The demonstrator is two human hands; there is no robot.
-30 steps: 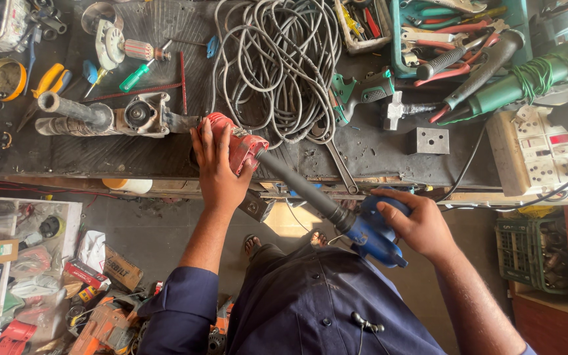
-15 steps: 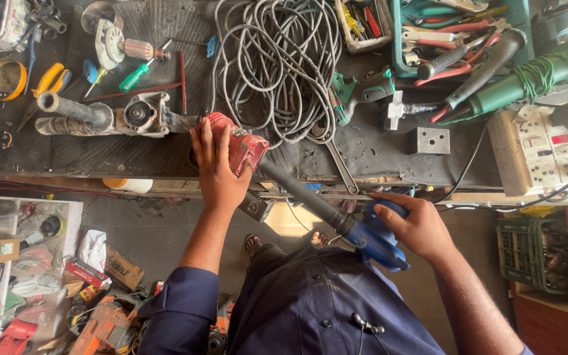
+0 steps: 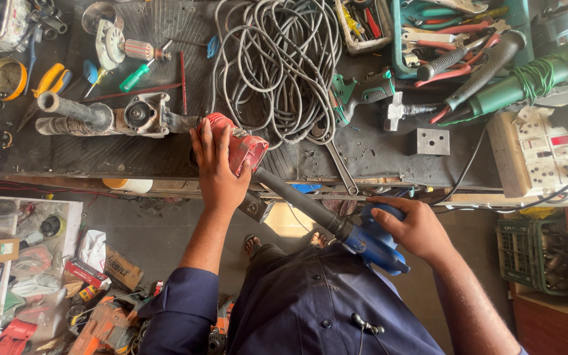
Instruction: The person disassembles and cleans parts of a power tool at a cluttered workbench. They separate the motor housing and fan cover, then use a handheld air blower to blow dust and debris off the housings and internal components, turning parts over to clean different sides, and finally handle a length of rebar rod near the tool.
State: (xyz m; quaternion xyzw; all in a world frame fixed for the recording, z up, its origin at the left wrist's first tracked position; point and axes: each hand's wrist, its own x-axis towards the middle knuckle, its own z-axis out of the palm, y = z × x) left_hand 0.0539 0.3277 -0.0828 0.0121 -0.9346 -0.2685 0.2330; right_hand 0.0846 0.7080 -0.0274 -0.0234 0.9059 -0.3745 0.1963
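Dressed in a dark navy work garment, buttoned down the front, small dark buttons visible along the placket at lower centre of the frame. Long sleeves pushed up, the left one bunched in thick folds at lower left, leaving forearms bare. Left hand (image 3: 217,172) and right hand (image 3: 415,229) without gloves, rings or watch. Small black clip or earpiece hanging on the chest at bottom centre. Toes in an open sandal showing below, centre frame.

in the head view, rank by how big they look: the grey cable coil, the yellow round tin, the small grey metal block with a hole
1. grey cable coil
2. yellow round tin
3. grey metal block, which looks only slightly smaller than the tin
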